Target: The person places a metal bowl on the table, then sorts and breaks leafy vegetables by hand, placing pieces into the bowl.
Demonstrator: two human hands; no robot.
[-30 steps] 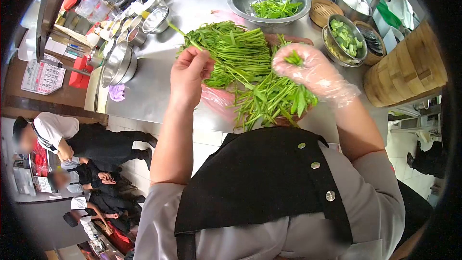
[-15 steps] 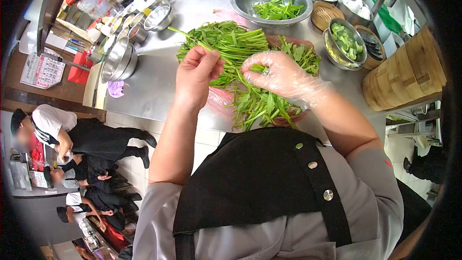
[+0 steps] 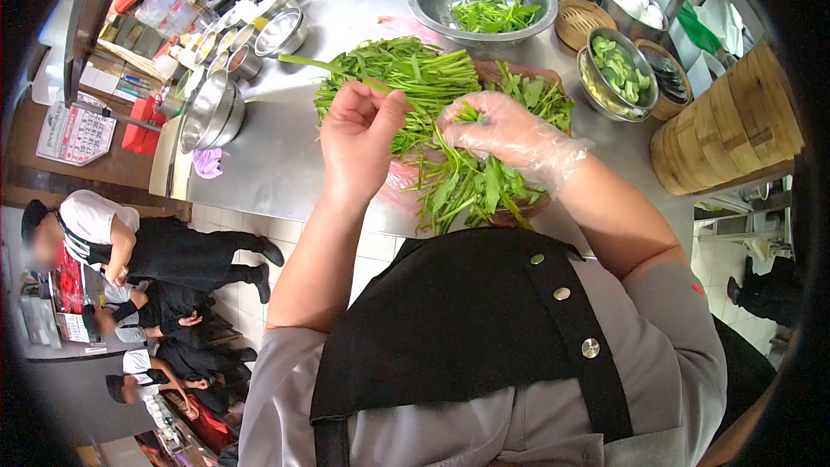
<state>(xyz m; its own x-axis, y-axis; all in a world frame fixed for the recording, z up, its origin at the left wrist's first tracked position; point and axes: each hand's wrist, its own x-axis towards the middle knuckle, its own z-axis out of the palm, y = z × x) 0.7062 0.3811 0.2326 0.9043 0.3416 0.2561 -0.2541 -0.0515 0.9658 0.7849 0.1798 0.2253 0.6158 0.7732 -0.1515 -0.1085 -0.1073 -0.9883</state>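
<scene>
My bare left hand (image 3: 363, 125) pinches a green stem (image 3: 309, 61), whose thick end sticks out to the left. Close to its right, my right hand (image 3: 497, 134), in a clear plastic glove, is curled round some short green pieces (image 3: 468, 112). Behind both hands lies a large bundle of leafy green stems (image 3: 424, 69), with its leaves to the left. Looser greens (image 3: 471, 190) are heaped near the table's front edge, partly on pink plastic. A big steel bowl (image 3: 424, 9) at the back holds cut greens (image 3: 497, 13).
On the steel table (image 3: 285, 147), metal bowls (image 3: 216, 112) stand at the left. A bowl of green pieces (image 3: 618, 73), a bamboo lid (image 3: 577, 24) and tall bamboo steamers (image 3: 726, 125) are at the right. Several people are at the left, one in a white shirt (image 3: 91, 216).
My gloved right hand has moved left, close to my left hand, with its green pieces. My left hand has shifted slightly right. The stem's end now points more level to the left.
</scene>
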